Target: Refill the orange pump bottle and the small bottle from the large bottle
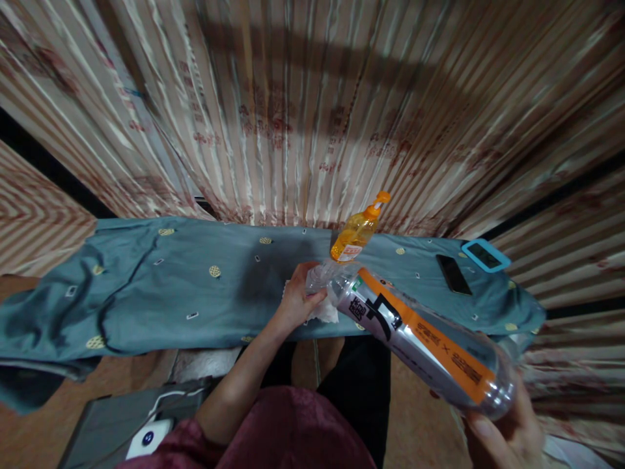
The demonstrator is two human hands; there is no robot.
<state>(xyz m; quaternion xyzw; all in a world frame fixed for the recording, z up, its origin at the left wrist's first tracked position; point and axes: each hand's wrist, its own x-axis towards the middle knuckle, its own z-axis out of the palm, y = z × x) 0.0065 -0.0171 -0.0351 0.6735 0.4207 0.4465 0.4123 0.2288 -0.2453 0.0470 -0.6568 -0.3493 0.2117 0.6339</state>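
Note:
My right hand, at the lower right, grips the base end of a large clear plastic bottle with an orange and silver label. The bottle is tilted, its narrow end pointing up and left toward my left hand. Closed fingers of that hand hold a small see-through plastic piece right by the bottle's narrow end; its exact kind is hard to make out. White tissue shows just beneath. Behind the bottle's narrow end stands a pump bottle of orange liquid with an orange pump top.
A narrow table has a grey-green patterned cloth. On its right lie a black phone and a blue-framed device. A pleated curtain hangs behind. At lower left, a white device with a cable rests on a grey box.

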